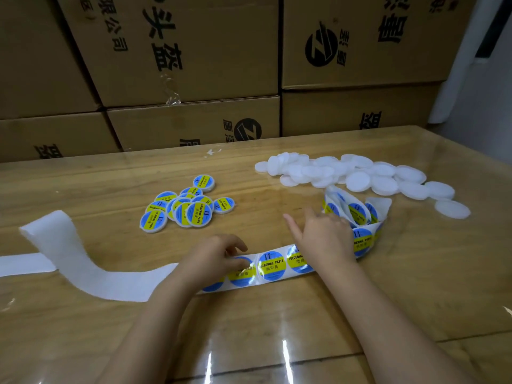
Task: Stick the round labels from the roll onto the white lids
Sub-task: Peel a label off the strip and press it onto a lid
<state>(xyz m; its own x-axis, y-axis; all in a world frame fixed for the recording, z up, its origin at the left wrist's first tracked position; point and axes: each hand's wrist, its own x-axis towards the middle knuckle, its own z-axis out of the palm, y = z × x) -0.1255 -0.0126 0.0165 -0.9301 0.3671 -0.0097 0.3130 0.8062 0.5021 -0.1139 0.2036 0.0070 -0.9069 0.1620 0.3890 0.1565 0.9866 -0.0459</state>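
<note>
Left grip (219, 256) sat near-centre on the label strip (273, 266). Its fingers were curled and the tips closed on the left-hand label (242, 275). It looked to me like it was picking that label's edge off the liner. Right grip (324, 239) lay on the same strip just to the right, index finger straight and pointing far-left, the rest bent down. I couldn't tell whether those fingers clamped the strip or only pressed it to the desk (277, 328).

Handling, my read:
- The labels were thin glossy film, near weightless and floppy once free, with a sticky back.
- They'd curl and stick to themselves or to skin.
- Best hold was the rim only, thumb and fingertip. Lift an edge and peel low along the strip while the other grip pins the liner.
- Creasing was the main risk, not dropping.

Position:
- The strip ran left-right across the near desk, directly under both grips.
- Its loose coil (356, 213) lay right beside the right grip, on the far-right side.
- Spent liner (77, 253) trailed off left.
- Blank white lids (360, 176) were heaped far right, near the coil and well apart from the left grip.
- Labelled lids (177, 210) were piled far-left of centre.

The lids looked like light rigid plastic, likely slippery on the glossy desk, so one would need steadying while a label went on.
</note>
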